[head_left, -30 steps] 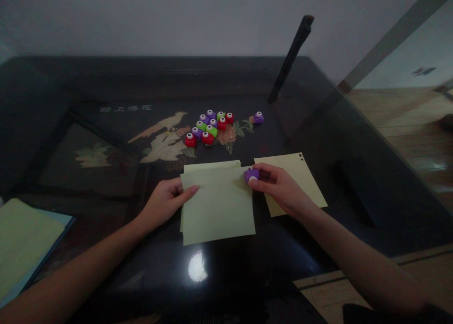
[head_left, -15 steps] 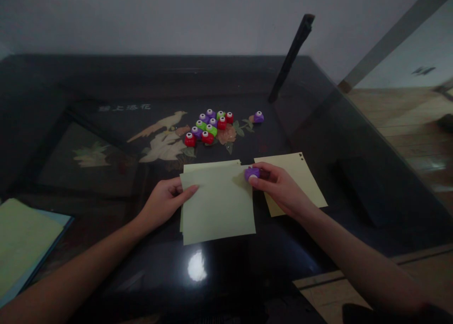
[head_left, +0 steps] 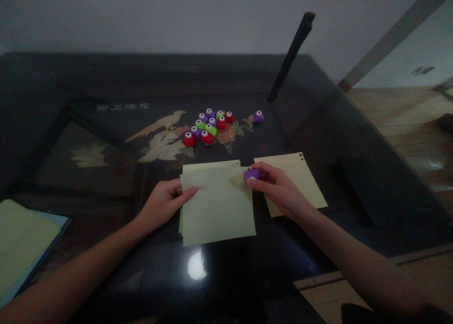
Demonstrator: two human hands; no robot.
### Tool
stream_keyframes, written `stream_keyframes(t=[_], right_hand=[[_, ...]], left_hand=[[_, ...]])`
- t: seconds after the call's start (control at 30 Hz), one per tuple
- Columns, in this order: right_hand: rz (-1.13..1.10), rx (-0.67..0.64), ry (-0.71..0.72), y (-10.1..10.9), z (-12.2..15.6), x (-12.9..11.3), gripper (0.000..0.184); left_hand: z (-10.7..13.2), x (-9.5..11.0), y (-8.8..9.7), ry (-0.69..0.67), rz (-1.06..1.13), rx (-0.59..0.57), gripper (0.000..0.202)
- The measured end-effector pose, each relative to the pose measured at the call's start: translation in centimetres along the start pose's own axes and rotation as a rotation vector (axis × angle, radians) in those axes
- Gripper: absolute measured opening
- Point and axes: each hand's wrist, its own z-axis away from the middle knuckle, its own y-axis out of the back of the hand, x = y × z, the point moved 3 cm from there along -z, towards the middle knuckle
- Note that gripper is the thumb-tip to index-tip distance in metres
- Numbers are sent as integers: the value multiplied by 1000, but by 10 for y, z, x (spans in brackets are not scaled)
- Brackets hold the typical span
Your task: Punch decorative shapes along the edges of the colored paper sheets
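Note:
My left hand [head_left: 170,197] pinches the left edge of a pale yellow-green sheet of paper [head_left: 217,208], thumb on top. More sheets lie partly hidden beneath it. At the sheet's upper right corner, my right hand [head_left: 278,184] is closed around a purple craft punch [head_left: 251,175], with the thumb on its white button. The punch sits over the corner, and its slot is hidden from me. Under and beside my right hand lies another yellowish sheet [head_left: 300,184] with small dark punched shapes in its top right corner.
Several red, green and purple punches [head_left: 208,127] stand grouped on the glossy dark table [head_left: 123,248]. One purple punch [head_left: 258,116] stands apart to their right. A dark upright stick [head_left: 292,57] rises behind. Yellow-green paper on a blue folder [head_left: 31,243] lies at far left.
Both hands, the sheet and the purple punch stay almost in place. My right thumb has shifted slightly on the punch, and the view has moved a little.

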Motion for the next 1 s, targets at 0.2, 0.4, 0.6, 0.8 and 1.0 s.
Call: stream_keyframes(t=[0.2, 0.4, 0.6, 0.8, 1.0], right_hand=[[16, -33, 11, 0, 0, 1, 27], [-22, -7, 14, 1, -1, 2, 27], [-15, 5, 25, 0, -1, 1, 27], [-3, 4, 37, 0, -1, 1, 29], [34, -24, 59, 0, 0, 0, 26]], left_hand=[[1, 1, 1, -35, -31, 15, 20], [1, 1, 1, -52, -53, 19, 22], [1, 3, 1, -56, -67, 14, 22], [1, 4, 1, -47, -63, 13, 22], [1, 4, 2, -53, -58, 21, 22]])
